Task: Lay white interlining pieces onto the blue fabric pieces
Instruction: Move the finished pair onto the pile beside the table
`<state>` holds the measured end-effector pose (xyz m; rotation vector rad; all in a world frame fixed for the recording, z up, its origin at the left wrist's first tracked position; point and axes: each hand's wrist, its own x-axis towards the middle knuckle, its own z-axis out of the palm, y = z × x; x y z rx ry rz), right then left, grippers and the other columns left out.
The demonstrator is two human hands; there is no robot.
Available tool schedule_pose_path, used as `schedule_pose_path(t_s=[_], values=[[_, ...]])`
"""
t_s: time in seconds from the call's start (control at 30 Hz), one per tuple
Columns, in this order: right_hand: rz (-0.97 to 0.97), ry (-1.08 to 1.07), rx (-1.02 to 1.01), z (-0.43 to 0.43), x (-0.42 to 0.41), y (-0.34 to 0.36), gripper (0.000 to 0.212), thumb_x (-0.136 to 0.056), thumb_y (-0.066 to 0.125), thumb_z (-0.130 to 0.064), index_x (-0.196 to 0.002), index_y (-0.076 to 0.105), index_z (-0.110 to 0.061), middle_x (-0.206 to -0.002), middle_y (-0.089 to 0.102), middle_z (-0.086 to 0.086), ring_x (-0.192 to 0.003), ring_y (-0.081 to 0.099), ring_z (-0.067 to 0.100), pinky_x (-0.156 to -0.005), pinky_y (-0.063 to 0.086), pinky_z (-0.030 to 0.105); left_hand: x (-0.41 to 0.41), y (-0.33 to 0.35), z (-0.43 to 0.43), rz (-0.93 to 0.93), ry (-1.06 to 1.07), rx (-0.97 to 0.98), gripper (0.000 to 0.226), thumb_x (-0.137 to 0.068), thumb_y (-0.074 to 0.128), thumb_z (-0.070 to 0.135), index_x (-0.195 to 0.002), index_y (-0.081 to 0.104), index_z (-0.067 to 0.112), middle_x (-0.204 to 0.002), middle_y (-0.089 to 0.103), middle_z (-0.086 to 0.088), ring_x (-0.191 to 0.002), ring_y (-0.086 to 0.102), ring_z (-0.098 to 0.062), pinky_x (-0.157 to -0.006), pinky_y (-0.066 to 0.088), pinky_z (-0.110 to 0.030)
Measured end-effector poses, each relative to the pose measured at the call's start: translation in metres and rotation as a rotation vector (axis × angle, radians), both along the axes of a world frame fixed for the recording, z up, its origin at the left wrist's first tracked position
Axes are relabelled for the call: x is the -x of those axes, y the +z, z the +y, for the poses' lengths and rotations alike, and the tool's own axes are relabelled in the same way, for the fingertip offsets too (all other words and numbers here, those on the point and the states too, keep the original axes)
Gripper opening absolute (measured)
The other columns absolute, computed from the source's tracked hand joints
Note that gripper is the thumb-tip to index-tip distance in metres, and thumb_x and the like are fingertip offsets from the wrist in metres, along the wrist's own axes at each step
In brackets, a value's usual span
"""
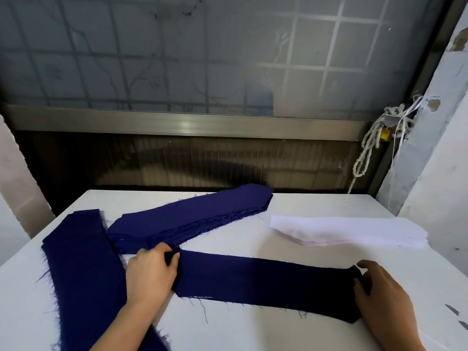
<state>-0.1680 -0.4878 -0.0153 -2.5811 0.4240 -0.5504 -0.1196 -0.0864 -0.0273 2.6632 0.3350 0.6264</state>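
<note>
The left hand [149, 269] and right hand [379, 292] pinch opposite ends of a long dark-blue fabric strip [266, 279], apparently flattening it. Next, one piece must be peeled off the white interlining stack [349, 231].

A white bench [316, 206] fills the near half of the scene, its surface scuffed at the near right. Beyond its far edge a frosted window [177, 59] spans the wall, and a grid of bars shows through as soft shadow. A brushed metal rail [182, 125] runs beneath the glass, above a dark ribbed panel [177, 160]. On the right stands a pale pillar [435, 148] with chipped paint, where a knotted rope [367, 150] and a small yellow padlock [385, 134] hang. A pale wall [15, 173] closes the left.
</note>
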Motion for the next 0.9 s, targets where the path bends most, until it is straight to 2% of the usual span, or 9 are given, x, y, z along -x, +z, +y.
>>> schedule_pose_path(t_s=[0.1,0.2,0.27,0.33,0.43,0.57,0.7,0.8,0.9], values=[[0.012,-0.072,0.083,-0.002,-0.001,-0.001,0.041,-0.08,0.063,-0.001,-0.121,0.059,-0.006,-0.104,0.061,0.015,-0.094,0.057,0.038,-0.071,0.044,0.04,0.0,0.0,0.002,0.006,0.034,-0.106,0.021,-0.084,0.073,0.011,-0.104,0.068,0.007,-0.095,0.068,-0.012,-0.088,0.061,-0.035,-0.077,0.048,-0.048],[0.043,-0.19,0.164,-0.002,-0.002,0.0,0.037,-0.076,0.069,-0.004,-0.112,0.062,0.003,-0.102,0.059,0.028,-0.092,0.055,0.046,-0.074,0.043,0.048,0.0,-0.001,0.001,-0.038,0.078,-0.203,0.022,-0.076,0.074,-0.002,-0.097,0.07,0.002,-0.089,0.067,-0.018,-0.08,0.06,-0.04,-0.071,0.045,-0.051],[0.102,-0.251,0.179,0.0,-0.002,0.001,0.03,-0.081,0.07,-0.021,-0.097,0.063,0.003,-0.095,0.057,0.026,-0.089,0.054,0.045,-0.074,0.042,0.047,0.001,-0.001,-0.001,-0.068,0.095,-0.235,0.012,-0.084,0.065,0.011,-0.082,0.071,0.001,-0.077,0.066,-0.015,-0.074,0.059,-0.038,-0.07,0.044,-0.049],[0.178,-0.244,0.206,0.001,-0.004,0.001,0.038,-0.083,0.067,-0.038,-0.081,0.06,-0.001,-0.088,0.053,0.02,-0.087,0.053,0.04,-0.073,0.043,0.045,0.001,-0.001,-0.003,0.023,0.108,-0.251,0.039,-0.091,0.048,0.033,-0.076,0.07,0.005,-0.075,0.066,-0.011,-0.076,0.058,-0.035,-0.074,0.043,-0.047],[0.201,-0.128,0.223,0.001,-0.005,0.002,0.04,-0.083,0.066,-0.045,-0.076,0.055,-0.007,-0.084,0.052,0.013,-0.085,0.052,0.036,-0.07,0.043,0.041,0.0,-0.001,-0.006,0.185,0.11,-0.261,0.043,-0.093,0.047,0.051,-0.093,0.071,0.015,-0.093,0.067,-0.002,-0.094,0.056,-0.026,-0.086,0.039,-0.041],[0.125,0.043,-0.045,0.0,-0.003,0.007,0.024,-0.08,0.073,-0.022,-0.083,0.05,-0.014,-0.073,0.057,0.003,-0.067,0.053,0.03,-0.058,0.037,0.037,-0.001,0.003,-0.008,0.201,-0.019,-0.151,0.026,-0.087,0.054,0.039,-0.101,0.062,0.018,-0.087,0.053,0.008,-0.085,0.044,-0.015,-0.078,0.037,-0.03],[0.049,0.114,-0.306,0.0,0.004,0.011,0.036,-0.078,0.068,0.003,-0.102,0.054,-0.02,-0.083,0.069,0.01,-0.071,0.061,0.033,-0.065,0.045,0.033,0.009,0.013,0.003,0.15,-0.15,0.245,0.032,-0.088,0.061,0.017,-0.111,0.04,0.026,-0.074,0.06,0.006,-0.066,0.058,-0.01,-0.057,0.045,-0.027],[-0.023,0.08,-0.552,0.011,0.015,0.021,0.044,-0.079,0.066,0.007,-0.098,0.059,-0.031,-0.086,0.072,0.008,-0.078,0.065,0.027,-0.057,0.043,0.012,0.009,0.027,0.022,0.023,-0.132,0.472,0.036,-0.088,0.064,0.009,-0.106,0.039,0.025,-0.09,0.06,0.003,-0.074,0.056,-0.003,-0.064,0.046,-0.023],[-0.008,0.14,-0.886,0.045,0.027,0.032,0.041,-0.079,0.065,0.012,-0.095,0.066,-0.026,-0.076,0.075,0.003,-0.065,0.066,0.013,-0.053,0.05,0.014,0.003,0.055,0.054,-0.135,-0.078,0.498,0.035,-0.084,0.064,0.004,-0.096,0.041,0.027,-0.089,0.059,0.011,-0.075,0.057,-0.006,-0.061,0.04,-0.017]])
